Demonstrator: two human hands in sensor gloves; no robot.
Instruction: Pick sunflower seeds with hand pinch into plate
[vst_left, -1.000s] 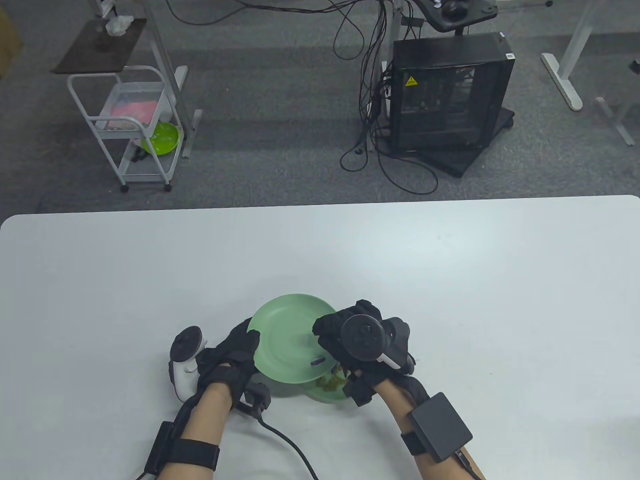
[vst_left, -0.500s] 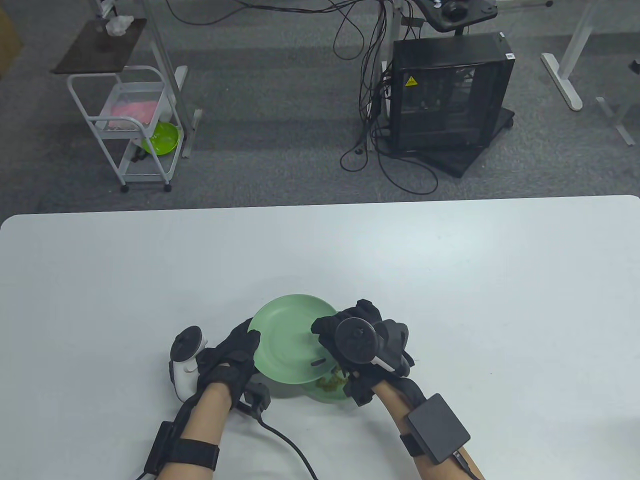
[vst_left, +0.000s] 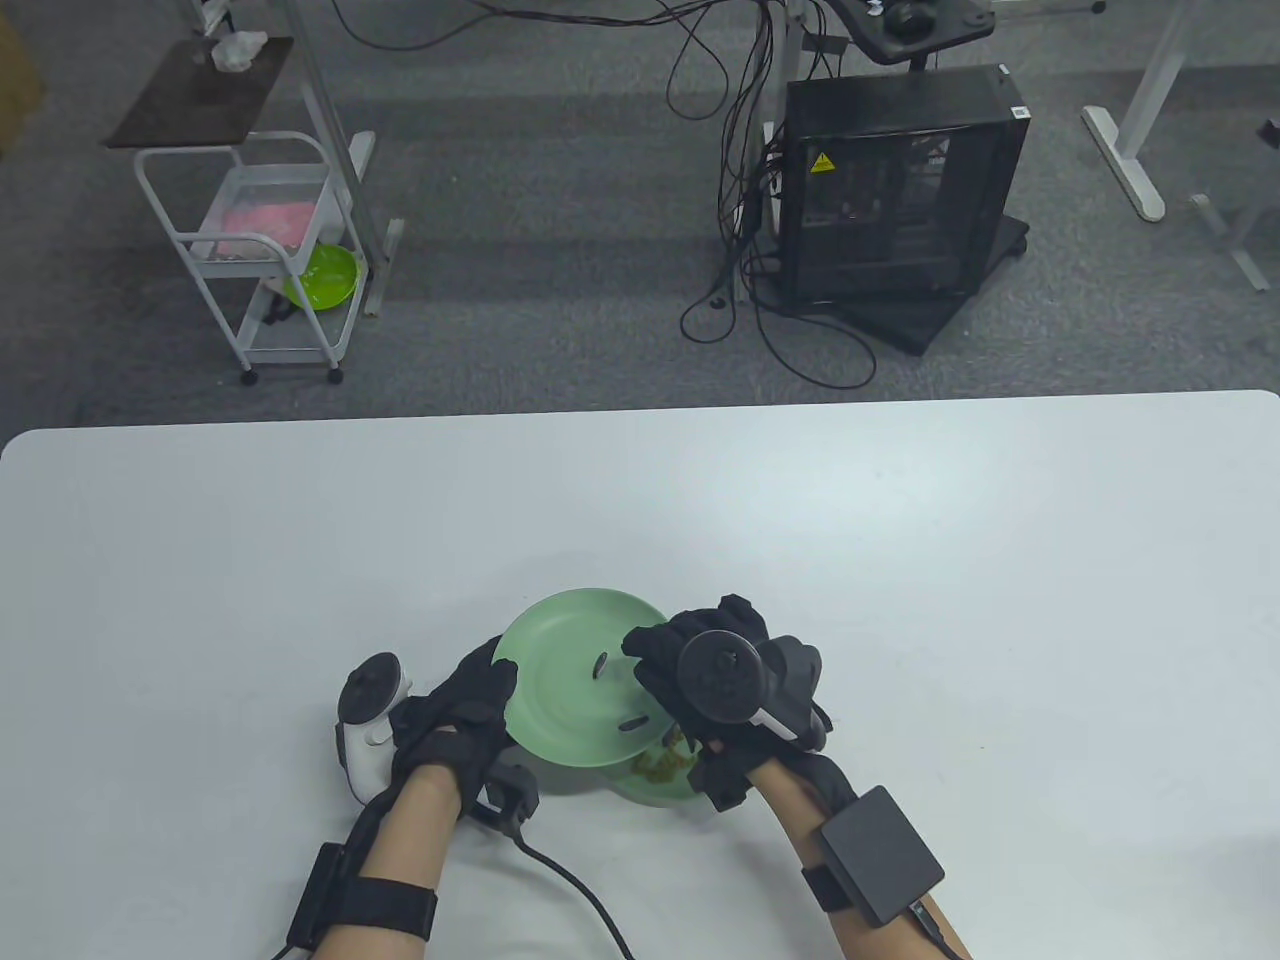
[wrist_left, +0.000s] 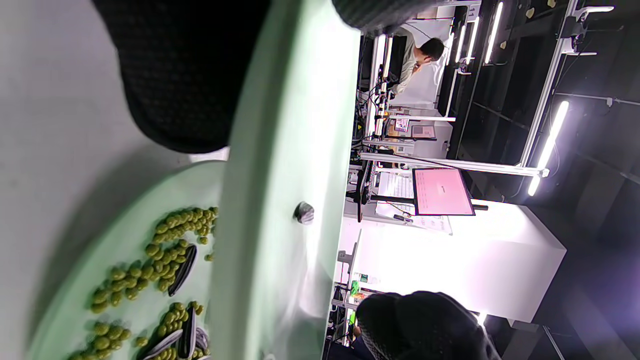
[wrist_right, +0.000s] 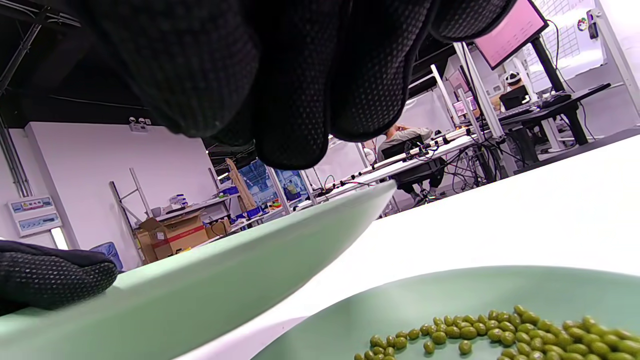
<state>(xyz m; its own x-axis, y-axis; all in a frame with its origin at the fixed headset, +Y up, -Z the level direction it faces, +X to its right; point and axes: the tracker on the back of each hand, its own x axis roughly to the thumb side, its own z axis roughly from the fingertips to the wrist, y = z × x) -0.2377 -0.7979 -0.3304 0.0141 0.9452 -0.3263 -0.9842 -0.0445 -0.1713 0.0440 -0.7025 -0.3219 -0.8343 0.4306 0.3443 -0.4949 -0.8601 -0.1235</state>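
A second seed (vst_left: 600, 664) has just landed on the plate (vst_left: 560, 640) at ten o'clock of the first seed (vst_left: 632, 723); right hand (vst_left: 722, 690) fingers bunched empty, left hand (vst_left: 455, 712) grips the rim.

the table view is evenly and brightly lit from overhead, sharp throughout, with the white table (vst_left: 900, 560) faintly brighter toward its middle, soft short shadows under the hands and plates near the bottom centre, and straight lines bowing slightly at the frame edges. the left wrist view is turned on its side, with long ceiling light strips (wrist_left: 542, 145) glaring at right, a blown-out white block at lower centre, and the near plate rim (wrist_left: 280, 200) smeared and out of focus. in the right wrist view the gloved fingers (wrist_right: 295, 85) at top are dark and underexposed, the tabletop at right is washed out to near white, and the background room is soft.
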